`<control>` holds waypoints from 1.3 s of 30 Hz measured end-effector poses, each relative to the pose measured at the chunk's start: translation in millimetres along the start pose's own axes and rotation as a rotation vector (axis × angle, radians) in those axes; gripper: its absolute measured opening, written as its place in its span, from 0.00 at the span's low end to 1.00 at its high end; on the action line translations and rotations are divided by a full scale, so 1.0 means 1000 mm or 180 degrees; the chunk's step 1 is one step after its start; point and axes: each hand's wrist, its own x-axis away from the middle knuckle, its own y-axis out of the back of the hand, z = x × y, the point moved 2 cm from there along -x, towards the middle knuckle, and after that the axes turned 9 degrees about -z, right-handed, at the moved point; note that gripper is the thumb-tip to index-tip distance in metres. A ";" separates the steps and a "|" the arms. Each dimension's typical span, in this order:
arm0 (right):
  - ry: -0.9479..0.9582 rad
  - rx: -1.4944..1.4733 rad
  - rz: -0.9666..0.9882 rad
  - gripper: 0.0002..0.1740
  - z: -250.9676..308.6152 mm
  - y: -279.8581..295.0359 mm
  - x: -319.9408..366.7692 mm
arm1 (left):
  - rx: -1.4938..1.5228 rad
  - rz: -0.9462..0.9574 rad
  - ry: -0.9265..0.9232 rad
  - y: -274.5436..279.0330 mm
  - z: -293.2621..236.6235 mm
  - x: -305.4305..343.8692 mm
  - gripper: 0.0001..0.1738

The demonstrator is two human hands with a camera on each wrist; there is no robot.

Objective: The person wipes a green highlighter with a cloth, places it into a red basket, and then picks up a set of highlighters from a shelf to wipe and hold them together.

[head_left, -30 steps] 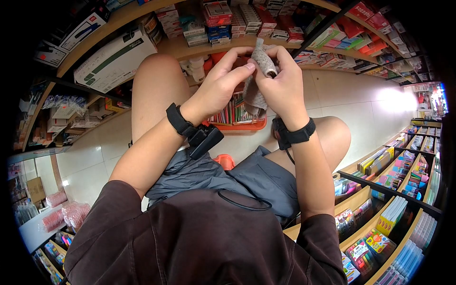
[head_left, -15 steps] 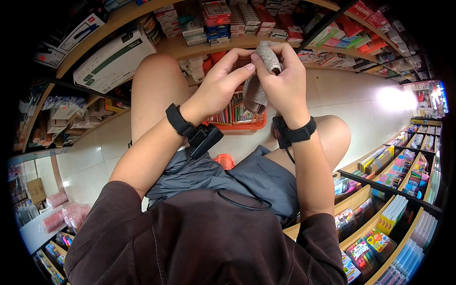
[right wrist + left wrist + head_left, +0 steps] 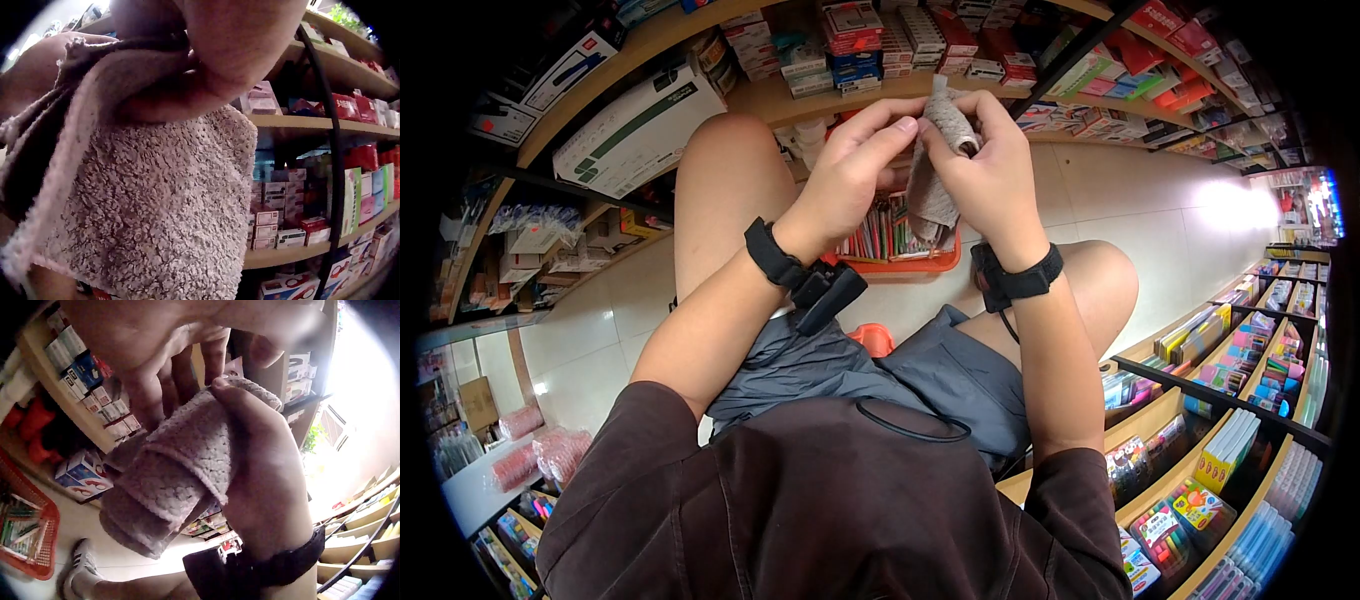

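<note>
A grey textured cloth (image 3: 935,190), folded over on itself, hangs between both hands above a red basket. The right hand (image 3: 990,175) grips its upper part with the thumb on the near side. At the cloth's upper left edge is the left hand (image 3: 850,175), its thumb bent toward the fingers. Seen from the left wrist, the left hand's fingers (image 3: 156,387) curl at the back of the layered cloth (image 3: 181,462), while the right hand (image 3: 269,469) holds its other side. In the right wrist view, the right hand (image 3: 219,56) pinches the hanging cloth (image 3: 162,200); some fingertips are hidden.
The red basket (image 3: 900,265) with many thin colourful items stands on the floor between the legs. Shelves with small boxes (image 3: 855,40) rise ahead, a large white box (image 3: 640,130) at left. Stationery racks (image 3: 1200,450) line the right side.
Both hands have shifted slightly left together. The cloth's rolled top has moved left with the right hand, and a narrow end again points up from it, as it did a second ago.
</note>
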 end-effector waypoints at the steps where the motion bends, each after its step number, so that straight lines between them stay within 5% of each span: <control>1: -0.0002 0.0022 0.0042 0.14 0.001 -0.001 0.001 | 0.0033 -0.0016 -0.0005 0.002 0.000 -0.001 0.26; 22: 0.0182 0.0127 0.0733 0.14 -0.002 -0.009 0.009 | -0.0020 -0.0754 -0.0047 0.023 -0.004 -0.016 0.17; 33: 0.0130 -0.0233 0.0364 0.11 0.008 -0.005 0.008 | -0.0297 -0.0476 -0.0044 0.018 0.000 -0.015 0.15; 39: 0.0223 -0.0360 -0.0054 0.13 0.000 0.003 -0.001 | -0.1253 -0.0108 -0.0992 0.017 0.003 -0.018 0.13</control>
